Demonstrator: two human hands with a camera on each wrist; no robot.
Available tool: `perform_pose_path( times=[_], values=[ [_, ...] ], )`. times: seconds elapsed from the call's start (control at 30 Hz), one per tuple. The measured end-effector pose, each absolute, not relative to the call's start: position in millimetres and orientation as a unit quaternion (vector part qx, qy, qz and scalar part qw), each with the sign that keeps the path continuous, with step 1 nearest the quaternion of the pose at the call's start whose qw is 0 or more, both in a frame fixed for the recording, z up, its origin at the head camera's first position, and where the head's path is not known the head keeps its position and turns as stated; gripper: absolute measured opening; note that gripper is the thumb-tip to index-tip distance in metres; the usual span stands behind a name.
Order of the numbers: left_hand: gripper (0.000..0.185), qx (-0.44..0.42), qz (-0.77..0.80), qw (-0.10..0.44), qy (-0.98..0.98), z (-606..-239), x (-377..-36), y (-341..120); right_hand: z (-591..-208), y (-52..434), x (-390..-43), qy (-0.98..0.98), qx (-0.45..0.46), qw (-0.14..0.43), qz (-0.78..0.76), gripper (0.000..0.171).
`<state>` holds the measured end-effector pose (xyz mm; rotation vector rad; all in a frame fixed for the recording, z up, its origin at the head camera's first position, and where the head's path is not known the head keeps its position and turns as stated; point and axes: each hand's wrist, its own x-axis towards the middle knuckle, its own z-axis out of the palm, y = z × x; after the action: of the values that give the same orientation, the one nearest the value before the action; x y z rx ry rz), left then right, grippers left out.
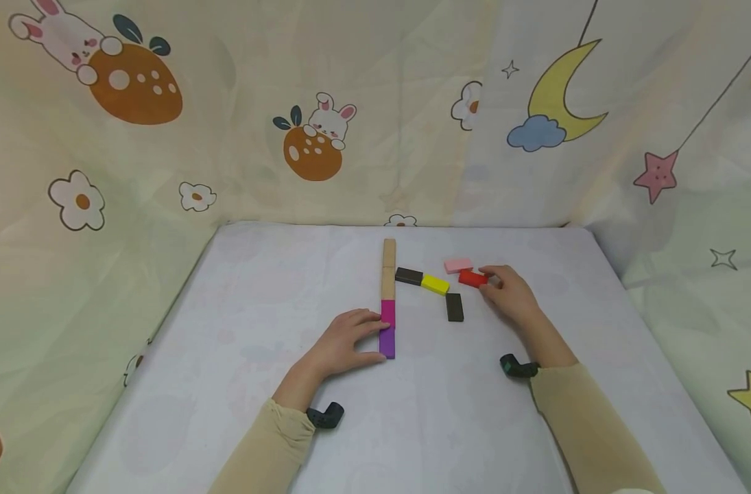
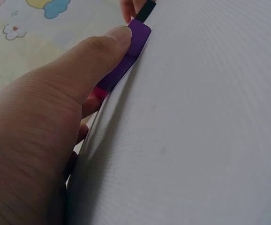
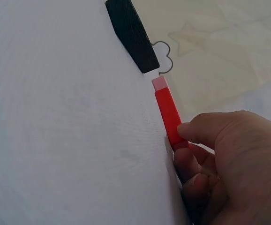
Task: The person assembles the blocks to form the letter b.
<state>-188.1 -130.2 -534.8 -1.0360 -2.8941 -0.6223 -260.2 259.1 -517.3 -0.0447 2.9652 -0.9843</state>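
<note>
A straight row runs away from me on the white table: a purple block (image 1: pixel 387 343) nearest, then a magenta block (image 1: pixel 388 311), then two plain wooden blocks (image 1: pixel 389 269). My left hand (image 1: pixel 347 343) holds the purple block, its thumb at the near end and a fingertip by the magenta joint. In the left wrist view the thumb lies against the purple block (image 2: pixel 134 40). On the right, my right hand (image 1: pixel 509 295) pinches one end of a red block (image 1: pixel 472 278) between thumb and fingers. The right wrist view shows the red block (image 3: pixel 168 115) tilted.
From the row's right side a black block (image 1: pixel 409 276) and a yellow block (image 1: pixel 435 285) slant outward end to end. Another black block (image 1: pixel 455 307) lies just below them. A pink block (image 1: pixel 458 265) sits behind the red one. Patterned cloth (image 1: pixel 400 137) surrounds the table.
</note>
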Motion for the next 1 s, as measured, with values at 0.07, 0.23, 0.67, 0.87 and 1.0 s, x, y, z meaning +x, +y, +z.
perform_pose_path(
  times=[0.07,0.23,0.67,0.87,1.0],
  values=[
    [0.065,-0.331,-0.2,0.002,-0.922,-535,-188,-131,-518,258,-259,0.95,-0.014,0.009,-0.311,0.044],
    [0.065,-0.331,-0.2,-0.002,-0.922,-535,-188,-131,-519,255,-258,0.957,-0.011,0.017,-0.29,0.05],
    [0.064,-0.33,-0.201,0.003,-0.922,-536,-188,-129,-518,265,-262,0.951,-0.033,0.073,-0.299,0.063],
    [0.064,-0.322,-0.201,-0.009,-0.925,-535,-187,-130,-511,263,-262,0.949,-0.056,0.094,-0.297,0.07],
    [0.064,-0.324,-0.203,-0.005,-0.924,-534,-187,-130,-510,260,-262,0.951,-0.056,0.09,-0.291,0.071]
  ],
)
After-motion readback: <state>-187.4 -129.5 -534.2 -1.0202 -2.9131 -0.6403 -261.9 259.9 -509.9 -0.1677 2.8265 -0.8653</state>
